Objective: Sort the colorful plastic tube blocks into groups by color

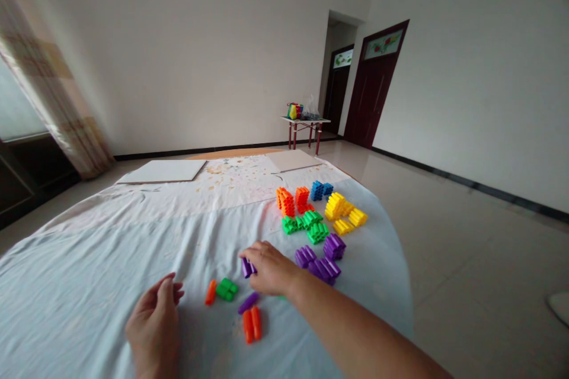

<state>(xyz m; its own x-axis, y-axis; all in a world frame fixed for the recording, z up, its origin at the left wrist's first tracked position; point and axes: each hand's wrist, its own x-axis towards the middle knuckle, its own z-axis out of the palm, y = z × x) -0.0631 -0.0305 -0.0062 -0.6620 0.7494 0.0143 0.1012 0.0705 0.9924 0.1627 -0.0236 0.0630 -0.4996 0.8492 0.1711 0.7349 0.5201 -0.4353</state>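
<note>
Right hand grips purple tubes — beneath its fingers.

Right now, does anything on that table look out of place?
Nothing looks spilled. Mildly odd: by the right hand, loose orange pieces, green pieces and a purple piece lie mixed, while the yellow pieces beyond sit grouped.

A person's right hand is holding a purple block in its fingers at the cloth-covered tabletop, while the left hand is curling loosely near an orange piece and a green cluster. A lone purple piece and an orange pair are lying closer to the camera. Beyond, purple clusters, green clusters, yellow clusters, orange clusters and blue clusters are sitting grouped by color.
</note>
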